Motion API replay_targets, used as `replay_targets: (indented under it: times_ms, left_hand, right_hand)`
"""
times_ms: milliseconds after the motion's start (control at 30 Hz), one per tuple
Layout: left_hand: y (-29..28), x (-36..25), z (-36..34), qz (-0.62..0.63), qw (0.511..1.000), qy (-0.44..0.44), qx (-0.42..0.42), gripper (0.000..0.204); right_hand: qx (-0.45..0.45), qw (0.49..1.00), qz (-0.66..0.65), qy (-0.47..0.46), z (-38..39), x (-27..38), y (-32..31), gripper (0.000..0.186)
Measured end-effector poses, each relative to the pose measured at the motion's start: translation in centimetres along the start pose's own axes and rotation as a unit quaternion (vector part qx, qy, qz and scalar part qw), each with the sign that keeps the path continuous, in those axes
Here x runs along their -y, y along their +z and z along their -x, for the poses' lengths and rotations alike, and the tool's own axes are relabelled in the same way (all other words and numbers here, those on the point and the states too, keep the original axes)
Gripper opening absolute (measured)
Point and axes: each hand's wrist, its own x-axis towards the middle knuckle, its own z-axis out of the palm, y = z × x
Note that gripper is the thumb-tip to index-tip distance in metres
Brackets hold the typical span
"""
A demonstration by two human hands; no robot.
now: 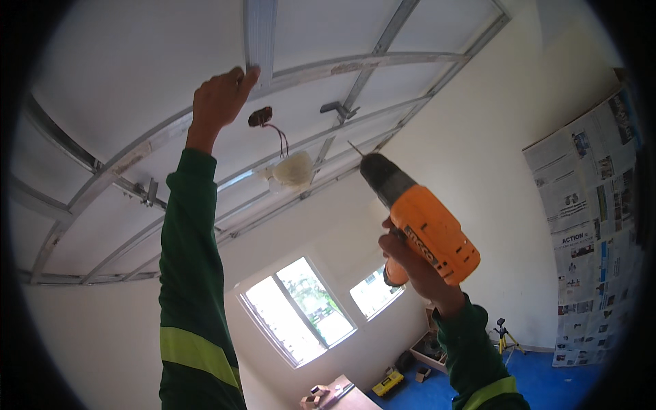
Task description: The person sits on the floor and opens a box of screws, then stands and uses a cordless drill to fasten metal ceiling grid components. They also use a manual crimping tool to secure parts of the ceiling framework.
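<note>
My left hand (220, 102) is raised to the ceiling frame, its fingers closed at the lower end of a ribbed metal channel (260, 33). That end meets a long metal rail (304, 76) of the frame; the fingertips are partly hidden. My right hand (413, 263) is wrapped round the handle of an orange and black power drill (430, 229). A thin drill bit (354, 147) points up and to the left, apart from the frame. Between my hands, a pale light fitting (294, 171) hangs on dark wires from a hole (260, 117) in the ceiling.
Metal rails cross the ceiling, with a bracket or clamp (339, 109) on one. Below are two windows (301, 311), a table (348, 396) with small items, a yellow toolbox (388, 383), a box (429, 352) and a yellow tripod (505, 336). Newspaper sheets (591, 225) cover part of the right side.
</note>
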Motion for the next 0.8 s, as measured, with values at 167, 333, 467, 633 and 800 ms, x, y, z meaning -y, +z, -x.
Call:
replay_targets:
  times_ms: [167, 333, 467, 633, 800]
  left_hand:
    - [0.8, 0.7, -0.1, -0.01, 1.0, -0.007, -0.026, 0.074]
    - [2.8, 2.3, -0.6, -0.035, 0.98, 0.101, -0.165, 0.071]
    - [2.8, 3.1, -0.6, -0.078, 0.99, 0.091, -0.069, 0.058]
    - [1.4, 1.6, 0.3, -0.03, 0.998, 0.046, -0.031, 0.058]
    - [0.3, 0.2, 1.3, -0.025, 0.992, 0.085, -0.092, 0.048]
  right_hand:
    - [-0.029, 0.999, -0.024, -0.04, -3.8, -2.1, 3.6, 0.033]
    - [-0.015, 0.992, -0.061, -0.113, -10.2, -3.6, 7.1, 0.027]
    - [-0.005, 0.983, -0.065, -0.17, -16.3, -4.3, 10.3, 0.02]
    - [0.038, 0.98, -0.121, -0.151, -19.9, -4.2, 12.5, 0.015]
    - [0.056, 0.977, -0.125, -0.164, -21.0, -4.3, 13.5, 0.015]
